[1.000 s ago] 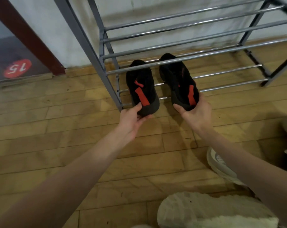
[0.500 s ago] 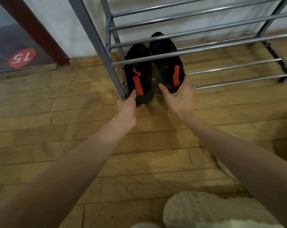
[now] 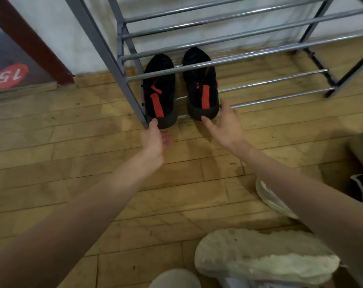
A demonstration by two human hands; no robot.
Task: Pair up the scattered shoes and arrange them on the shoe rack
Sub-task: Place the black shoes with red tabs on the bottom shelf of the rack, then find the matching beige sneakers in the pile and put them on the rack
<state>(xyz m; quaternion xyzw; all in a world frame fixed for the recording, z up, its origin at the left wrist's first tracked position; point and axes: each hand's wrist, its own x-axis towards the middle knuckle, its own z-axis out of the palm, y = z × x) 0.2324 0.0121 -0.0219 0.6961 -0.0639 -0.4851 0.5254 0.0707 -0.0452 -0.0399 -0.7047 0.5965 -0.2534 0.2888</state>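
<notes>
My left hand (image 3: pixel 154 140) touches the heel of the left black shoe with a red strip (image 3: pixel 160 92), fingers loose. My right hand (image 3: pixel 224 123) is spread at its twin (image 3: pixel 201 84). Both shoes point far, on the grey metal shoe rack (image 3: pixel 259 54). The chunky white shoe (image 3: pixel 265 258) lies near, closest to my right hand.

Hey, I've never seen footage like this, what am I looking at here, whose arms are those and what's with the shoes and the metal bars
There is no machine: a camera worn on a person's head looks forward and down, so the two bare arms are the wearer's own. The metal bars are a shoe rack standing on a wooden floor. Two black shoes with red stripes sit side by side on its lowest bars: the left black shoe and the right black shoe. The left hand touches the left one's heel with its thumb; the right hand is open at the other's heel. Neither grips anything. Pale shoes lie nearby on the floor.
</notes>
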